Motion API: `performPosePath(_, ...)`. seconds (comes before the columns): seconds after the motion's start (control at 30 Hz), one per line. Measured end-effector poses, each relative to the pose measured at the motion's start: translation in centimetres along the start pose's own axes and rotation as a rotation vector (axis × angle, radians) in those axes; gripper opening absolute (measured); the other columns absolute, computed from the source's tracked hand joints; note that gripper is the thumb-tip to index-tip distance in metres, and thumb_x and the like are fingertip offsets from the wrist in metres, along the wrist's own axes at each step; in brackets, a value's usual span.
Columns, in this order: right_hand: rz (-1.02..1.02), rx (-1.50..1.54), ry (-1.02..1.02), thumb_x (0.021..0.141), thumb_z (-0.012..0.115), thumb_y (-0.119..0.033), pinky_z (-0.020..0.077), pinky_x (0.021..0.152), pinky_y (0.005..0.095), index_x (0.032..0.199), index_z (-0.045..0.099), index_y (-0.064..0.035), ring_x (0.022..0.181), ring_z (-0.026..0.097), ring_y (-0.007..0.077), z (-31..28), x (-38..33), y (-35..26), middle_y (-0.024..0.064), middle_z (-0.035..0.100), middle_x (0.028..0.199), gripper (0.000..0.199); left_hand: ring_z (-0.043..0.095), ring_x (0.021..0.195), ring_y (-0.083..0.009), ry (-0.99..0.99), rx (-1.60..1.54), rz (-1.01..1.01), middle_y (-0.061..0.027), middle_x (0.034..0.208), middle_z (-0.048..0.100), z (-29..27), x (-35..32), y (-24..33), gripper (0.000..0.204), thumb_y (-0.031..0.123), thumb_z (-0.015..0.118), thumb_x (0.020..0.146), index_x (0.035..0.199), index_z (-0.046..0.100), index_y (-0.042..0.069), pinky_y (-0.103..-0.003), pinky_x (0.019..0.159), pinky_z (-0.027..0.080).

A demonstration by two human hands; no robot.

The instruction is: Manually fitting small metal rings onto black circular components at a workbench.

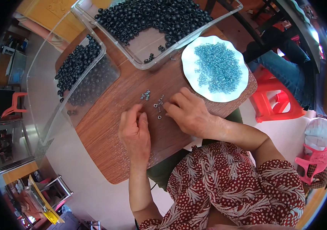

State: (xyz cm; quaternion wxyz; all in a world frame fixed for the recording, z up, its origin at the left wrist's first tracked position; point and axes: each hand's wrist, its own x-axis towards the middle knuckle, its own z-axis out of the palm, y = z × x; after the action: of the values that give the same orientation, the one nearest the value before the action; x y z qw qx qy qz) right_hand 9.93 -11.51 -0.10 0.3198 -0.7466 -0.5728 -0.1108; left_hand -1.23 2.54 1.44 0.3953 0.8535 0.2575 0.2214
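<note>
My left hand (134, 128) hovers over the brown wooden table, its thumb and bent index finger close together; whatever lies between them is too small to make out. Across from it, my right hand (189, 113) has its fingers curled down to the tabletop, with the fingertips partly hidden. Right by those fingertips lie a few small metal springs (159, 101) and a dark ring (159, 117). A little farther off is a small cluster of springs (145, 95). A white scalloped plate (188, 69) holds a heap of tiny shiny bluish coils (219, 67), beyond my right hand.
At the far side a clear plastic box (142, 66) holds many black ring-like pieces (152, 17). Another clear box (108, 73) with similar pieces stands at the left edge. A red stool (274, 99) and a seated person's jeans (286, 69) are at the right.
</note>
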Motion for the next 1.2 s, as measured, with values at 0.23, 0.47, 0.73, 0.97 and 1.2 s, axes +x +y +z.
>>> performPosePath(0.23,0.112,0.076,0.041,0.065,0.07,0.0,0.0452,0.059,0.0354,0.087,0.059,-0.0004,0.072,0.051,0.027,-1.0,0.3,0.1,0.0106,0.052,0.081,0.024,0.057,0.075,-0.0254,-0.034,0.058,0.04,-0.0107,0.08,0.056,0.5,3.4,-1.0,0.023,-0.002,0.062,0.076,0.098,0.064,0.006,-0.035,0.067,0.045)
performPosePath(0.47,0.139,0.141,0.041,0.066,0.07,0.001,0.0455,0.058,0.0351,0.085,0.06,0.0,0.072,0.052,0.0264,-1.3,0.3,0.3,0.0107,0.053,0.08,0.021,0.056,0.075,-0.029,-0.079,0.205,0.125,-0.0109,0.078,0.053,0.9,4.3,-1.0,0.017,-0.002,0.064,0.072,0.087,0.062,0.005,-0.039,0.066,0.044)
performPosePath(0.73,0.121,0.14,0.069,0.067,0.069,-0.001,0.0447,0.057,0.0348,0.083,0.058,-0.0006,0.073,0.051,0.026,-0.7,1.0,0.7,0.0109,0.052,0.079,0.019,0.058,0.077,-0.0296,-0.006,0.341,0.262,-0.0131,0.083,0.057,0.9,3.8,-1.4,0.007,0.001,0.06,0.08,0.087,0.059,0.001,-0.037,0.068,0.045)
performPosePath(0.97,0.126,0.16,0.073,0.068,0.07,0.001,0.0448,0.059,0.0345,0.084,0.06,-0.0007,0.071,0.052,0.0261,-0.3,1.9,0.7,0.01,0.054,0.079,0.019,0.057,0.078,-0.0306,-0.028,0.242,0.168,-0.0145,0.084,0.057,0.0,3.3,-1.6,0.006,-0.001,0.059,0.08,0.086,0.058,0.0,-0.039,0.069,0.044)
performPosePath(1.2,0.129,0.159,0.074,0.068,0.07,0.001,0.0449,0.06,0.0345,0.083,0.06,-0.001,0.072,0.053,0.0263,-0.5,2.5,0.8,0.0097,0.055,0.079,0.018,0.057,0.076,-0.0178,-0.084,0.171,0.114,-0.0091,0.088,0.057,-0.5,2.8,-1.9,0.016,-0.005,0.057,0.08,0.095,0.059,-0.001,-0.028,0.069,0.046)
